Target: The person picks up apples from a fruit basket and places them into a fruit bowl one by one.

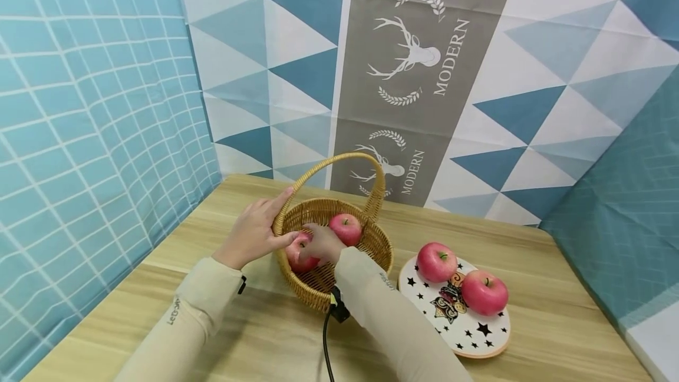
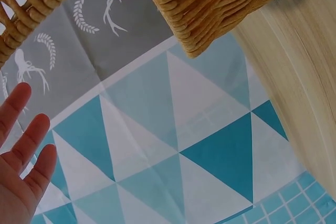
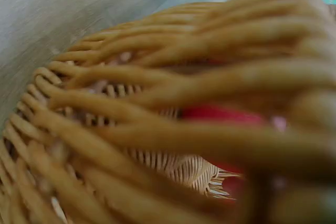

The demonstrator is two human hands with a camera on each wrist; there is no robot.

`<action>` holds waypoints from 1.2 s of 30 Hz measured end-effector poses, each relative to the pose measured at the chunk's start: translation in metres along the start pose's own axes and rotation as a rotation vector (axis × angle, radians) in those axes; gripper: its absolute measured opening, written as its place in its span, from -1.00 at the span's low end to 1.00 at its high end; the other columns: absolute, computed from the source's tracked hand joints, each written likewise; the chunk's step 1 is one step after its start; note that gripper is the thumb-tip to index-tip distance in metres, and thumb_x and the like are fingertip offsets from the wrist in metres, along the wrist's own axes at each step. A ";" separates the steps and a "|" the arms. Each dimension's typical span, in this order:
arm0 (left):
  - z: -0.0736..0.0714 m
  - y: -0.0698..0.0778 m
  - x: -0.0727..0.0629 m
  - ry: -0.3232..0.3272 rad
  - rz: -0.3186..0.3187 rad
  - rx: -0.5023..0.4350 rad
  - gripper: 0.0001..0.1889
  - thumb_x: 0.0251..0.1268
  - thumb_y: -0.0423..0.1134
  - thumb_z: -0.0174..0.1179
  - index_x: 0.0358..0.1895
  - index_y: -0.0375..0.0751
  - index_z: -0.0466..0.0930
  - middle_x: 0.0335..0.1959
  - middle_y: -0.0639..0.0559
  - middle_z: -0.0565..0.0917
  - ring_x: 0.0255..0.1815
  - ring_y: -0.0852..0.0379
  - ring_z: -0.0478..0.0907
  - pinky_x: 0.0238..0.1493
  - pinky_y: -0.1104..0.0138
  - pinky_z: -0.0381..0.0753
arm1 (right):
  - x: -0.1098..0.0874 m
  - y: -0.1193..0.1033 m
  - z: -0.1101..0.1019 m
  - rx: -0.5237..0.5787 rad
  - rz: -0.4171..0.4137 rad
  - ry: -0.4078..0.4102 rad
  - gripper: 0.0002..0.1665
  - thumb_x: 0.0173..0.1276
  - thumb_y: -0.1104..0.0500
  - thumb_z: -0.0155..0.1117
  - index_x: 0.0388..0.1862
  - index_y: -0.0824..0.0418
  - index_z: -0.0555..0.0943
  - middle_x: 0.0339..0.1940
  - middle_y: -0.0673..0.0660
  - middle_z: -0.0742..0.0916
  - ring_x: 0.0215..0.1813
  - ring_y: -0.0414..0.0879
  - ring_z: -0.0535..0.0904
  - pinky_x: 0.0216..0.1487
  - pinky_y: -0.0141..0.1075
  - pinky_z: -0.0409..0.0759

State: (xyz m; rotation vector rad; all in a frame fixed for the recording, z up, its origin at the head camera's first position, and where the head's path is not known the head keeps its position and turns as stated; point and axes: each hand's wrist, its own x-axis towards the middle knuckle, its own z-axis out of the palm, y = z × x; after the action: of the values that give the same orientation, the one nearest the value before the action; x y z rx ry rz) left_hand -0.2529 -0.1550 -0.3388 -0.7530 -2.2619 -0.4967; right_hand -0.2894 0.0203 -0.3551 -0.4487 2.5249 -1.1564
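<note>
A wicker basket [image 1: 339,293] with a tall arched handle stands on the table. Inside it are two red apples, a nearer left apple [image 1: 299,254] and a farther right apple [image 1: 346,229]. My right hand [image 1: 322,244] reaches over the near rim and grips the left apple, partly covering it. At the left of the basket, my left hand [image 1: 258,229] touches the handle's base, its thumb over the rim. The left wrist view shows straight, spread fingers [image 2: 32,150] beside the wicker. Woven strands [image 3: 199,93] fill the right wrist view, which hides the right hand.
Right of the basket lies a white oval board [image 1: 477,343] printed with stars, bearing a red apple [image 1: 437,262] and another red apple [image 1: 485,292]. A black cable [image 1: 326,346] runs from the right wrist toward the front edge. Patterned cloth walls [image 1: 302,75] close off the back and sides.
</note>
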 end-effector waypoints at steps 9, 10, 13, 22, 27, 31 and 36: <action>0.000 -0.002 -0.001 -0.021 -0.013 -0.001 -0.15 0.11 0.18 0.21 0.44 -0.11 0.15 0.00 -0.24 0.63 -0.17 -0.20 0.50 -0.14 -0.06 0.46 | -0.002 0.006 0.011 -0.160 -0.115 0.038 -0.36 0.01 0.31 0.44 0.13 0.28 0.46 -0.23 0.10 0.62 -0.35 -0.09 0.52 -0.31 -0.23 0.60; 0.001 -0.003 -0.001 -0.015 -0.010 0.002 -0.16 0.16 0.26 0.15 0.43 -0.11 0.16 -0.01 -0.24 0.64 -0.18 -0.20 0.51 -0.15 -0.06 0.46 | -0.002 0.007 0.012 -0.181 -0.131 0.051 -0.35 0.00 0.30 0.45 0.12 0.29 0.46 -0.22 0.11 0.62 -0.31 -0.09 0.52 -0.27 -0.25 0.58; 0.002 -0.003 -0.001 0.003 -0.004 0.012 -0.11 0.21 0.48 -0.17 0.41 -0.12 0.17 -0.05 -0.24 0.65 -0.20 -0.21 0.52 -0.19 -0.06 0.47 | 0.000 0.009 0.016 -0.224 -0.166 0.085 -0.28 -0.05 0.29 0.46 0.15 0.34 0.44 -0.15 0.14 0.65 -0.17 -0.06 0.54 -0.12 -0.26 0.55; 0.003 -0.002 -0.001 0.018 -0.005 0.010 -0.07 0.16 0.55 -0.36 0.47 0.00 0.09 -0.08 -0.26 0.65 -0.18 -0.23 0.52 -0.18 -0.07 0.46 | -0.001 0.008 0.023 -0.149 -0.150 0.120 -0.30 -0.17 0.40 0.48 0.03 0.35 0.43 -0.17 0.16 0.64 -0.24 -0.08 0.49 -0.18 -0.24 0.54; 0.003 -0.003 -0.001 0.019 -0.006 0.019 -0.04 0.15 0.56 -0.37 0.43 -0.09 0.15 -0.08 -0.25 0.65 -0.17 -0.23 0.53 -0.17 -0.08 0.47 | 0.000 0.007 0.023 -0.165 -0.156 0.126 -0.32 -0.18 0.40 0.48 0.00 0.35 0.44 -0.20 0.15 0.64 -0.27 -0.09 0.48 -0.21 -0.27 0.53; 0.003 -0.003 -0.001 0.021 0.010 0.025 -0.06 0.17 0.54 -0.37 0.45 -0.05 0.12 -0.11 -0.26 0.65 -0.20 -0.23 0.53 -0.18 -0.07 0.47 | 0.003 0.010 0.022 -0.221 -0.161 0.135 -0.39 -0.17 0.33 0.49 -0.07 0.31 0.45 -0.34 0.05 0.59 -0.35 -0.14 0.45 -0.31 -0.34 0.51; 0.003 -0.004 -0.002 0.027 0.036 0.027 -0.12 0.24 0.49 -0.29 0.49 0.01 0.06 -0.19 -0.25 0.65 -0.25 -0.20 0.51 -0.21 -0.05 0.47 | 0.004 0.012 0.019 -0.253 -0.152 0.128 -0.39 -0.18 0.25 0.52 -0.10 0.27 0.45 -0.40 0.00 0.55 -0.40 -0.18 0.45 -0.38 -0.39 0.49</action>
State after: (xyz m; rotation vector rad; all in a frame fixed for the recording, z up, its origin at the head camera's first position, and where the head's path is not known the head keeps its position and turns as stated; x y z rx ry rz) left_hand -0.2555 -0.1570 -0.3421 -0.7677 -2.2218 -0.4554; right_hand -0.2866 0.0137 -0.3772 -0.6592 2.8053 -0.9457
